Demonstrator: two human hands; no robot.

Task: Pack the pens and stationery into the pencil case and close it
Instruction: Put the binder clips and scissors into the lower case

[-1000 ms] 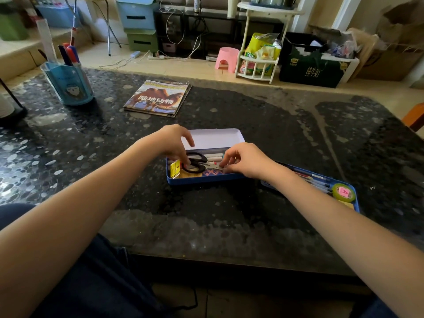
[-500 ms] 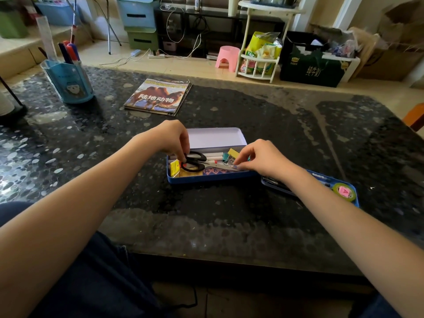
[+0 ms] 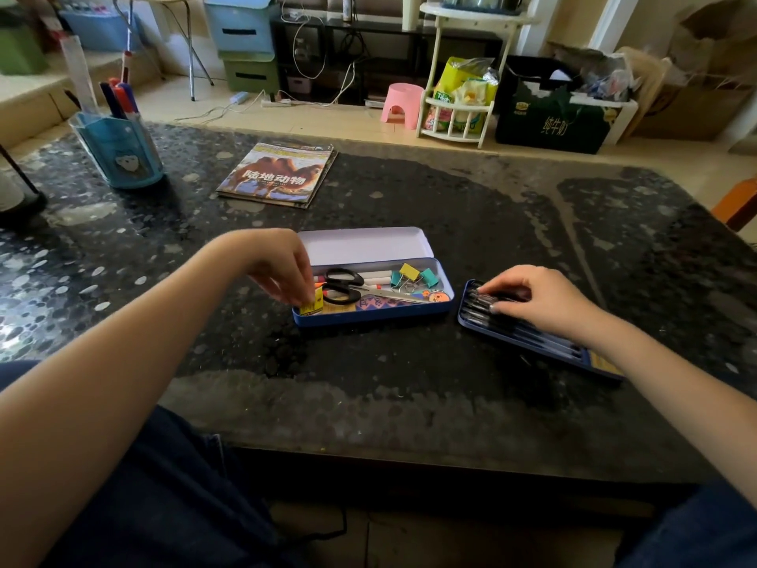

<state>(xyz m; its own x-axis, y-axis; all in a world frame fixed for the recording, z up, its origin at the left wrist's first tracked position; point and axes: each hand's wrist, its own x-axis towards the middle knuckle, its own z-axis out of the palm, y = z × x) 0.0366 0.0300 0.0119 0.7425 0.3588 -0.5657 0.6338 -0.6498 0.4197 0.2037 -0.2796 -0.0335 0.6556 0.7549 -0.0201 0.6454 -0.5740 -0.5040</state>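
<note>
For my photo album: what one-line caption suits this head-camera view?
Left hand pinches a small yellow box in the open blue metal pencil case; right hand reaches pens in the blue tray.

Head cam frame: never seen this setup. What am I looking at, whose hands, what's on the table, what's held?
There is no robot. A person wears a wide-angle camera on the head, looking forward and down at their own two hands.

On the dark speckled table lies an open blue pencil case holding scissors, coloured binder clips and pens. Beside it on the right lies a blue insert tray of pens.

The left hand pinches a small yellow item at the case's left end. The right hand curls over the pens in the tray. Further back are a magazine and a blue pen holder.
</note>
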